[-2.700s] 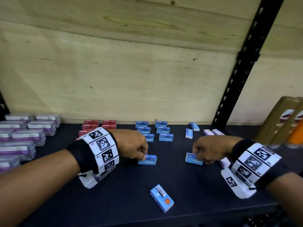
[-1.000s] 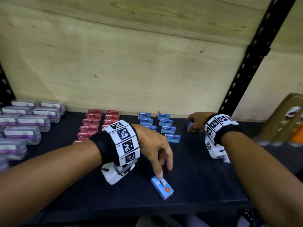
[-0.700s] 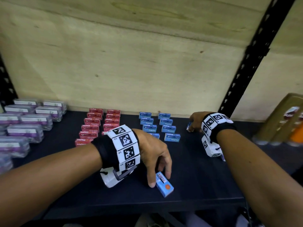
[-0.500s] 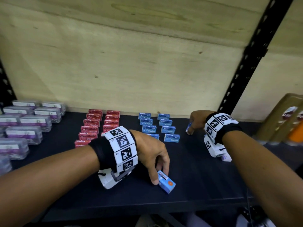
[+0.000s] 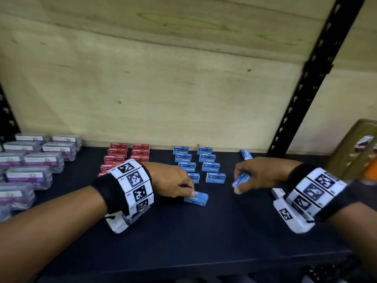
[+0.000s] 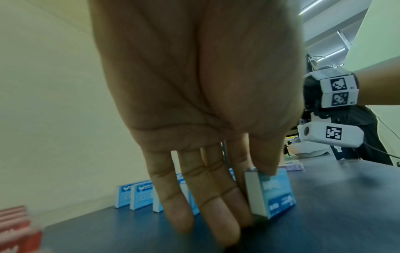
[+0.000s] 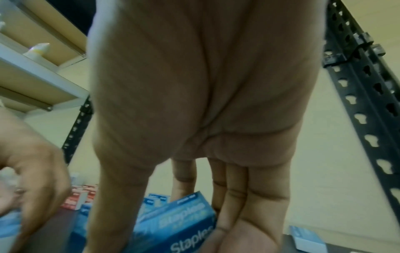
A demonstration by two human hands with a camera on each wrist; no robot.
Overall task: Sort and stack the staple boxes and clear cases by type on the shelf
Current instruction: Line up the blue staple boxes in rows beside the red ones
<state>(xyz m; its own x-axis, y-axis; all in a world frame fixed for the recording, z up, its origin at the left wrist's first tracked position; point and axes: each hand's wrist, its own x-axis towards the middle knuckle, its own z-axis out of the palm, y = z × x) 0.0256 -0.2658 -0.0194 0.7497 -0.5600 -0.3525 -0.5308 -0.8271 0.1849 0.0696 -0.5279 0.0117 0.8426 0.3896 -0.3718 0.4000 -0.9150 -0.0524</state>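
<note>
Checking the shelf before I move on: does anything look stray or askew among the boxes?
Yes. One blue staple box lies angled by itself at the back, right of the two blue rows. A pale box lies loose, partly hidden by the right hand.

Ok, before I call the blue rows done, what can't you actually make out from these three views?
- Front red staple boxes: head view, left hand and its wristband hide the near row ends.
- Blue box in the right hand: fingers cover most of it; right wrist view is blurred.
- White item behind the right wrist: mostly hidden, type unclear.
- Clear cases: cut off by the left edge, count unknown.
</note>
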